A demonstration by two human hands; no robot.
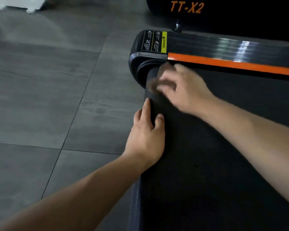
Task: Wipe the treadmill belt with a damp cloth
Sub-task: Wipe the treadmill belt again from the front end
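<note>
The black treadmill belt [223,147] fills the lower right and curves over the rear roller at its left end. My left hand [147,139] grips that rear edge, thumb on top and fingers wrapped over the curve. My right hand [182,90] is motion-blurred over the belt's far corner, beside the black end cap [140,52]. A blurred grey patch [153,80] sits at its fingertips; I cannot tell whether this is the cloth.
An orange-striped side rail [232,64] runs along the belt's far side, with a yellow warning label [154,41] on the end cap. A black machine marked TT-X2 [187,7] stands behind. Grey floor tiles [48,97] lie to the left, with a white object [15,4] at top left.
</note>
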